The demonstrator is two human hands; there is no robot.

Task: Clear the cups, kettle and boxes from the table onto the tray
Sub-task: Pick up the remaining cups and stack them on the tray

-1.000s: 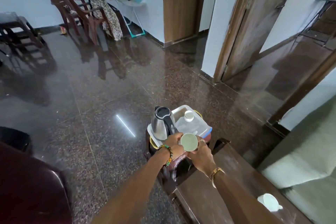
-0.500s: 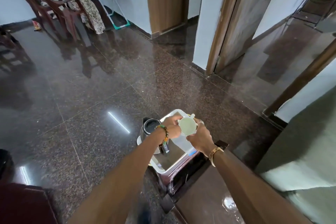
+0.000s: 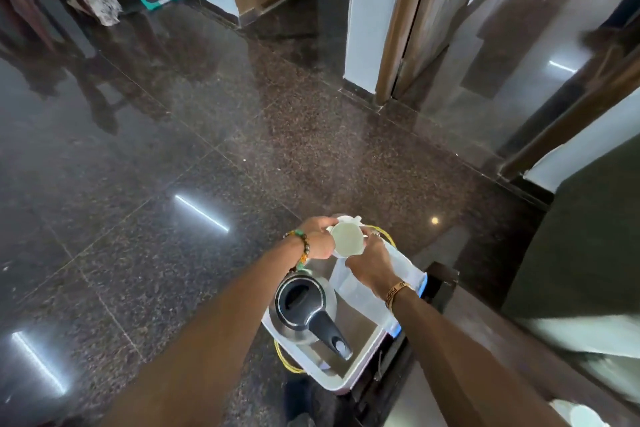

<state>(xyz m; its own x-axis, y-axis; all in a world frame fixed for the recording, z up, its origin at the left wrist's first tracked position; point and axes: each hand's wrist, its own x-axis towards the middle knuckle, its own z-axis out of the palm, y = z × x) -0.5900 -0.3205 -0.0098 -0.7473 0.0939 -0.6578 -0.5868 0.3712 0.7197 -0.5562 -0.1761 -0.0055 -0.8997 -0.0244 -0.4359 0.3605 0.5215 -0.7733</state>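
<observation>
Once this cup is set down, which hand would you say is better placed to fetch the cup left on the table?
Probably the right hand. The remaining cup sits at the table's near right, beside the right forearm. The left hand would have to cross over the kettle and tray. Both hands hold the other cup now.

We see both hands meeting around a pale cup point(image 3: 347, 243) over the far end of the tray point(image 3: 341, 381). The left hand point(image 3: 318, 240), a beaded bracelet point(image 3: 302, 248) at its wrist, grips the cup's left side; the right hand point(image 3: 371, 262), with a gold band point(image 3: 396, 294) at its wrist, closes on the cup from the right and below. Just beyond the fingertips a second white cup point(image 3: 348, 219) peeks out. Nearer us than the left hand, the steel kettle point(image 3: 304, 310) stands in the tray, its black handle pointing toward us. Under the right wrist lies a white box point(image 3: 363, 302). Beneath the right forearm sits the dark table point(image 3: 485, 333).
</observation>
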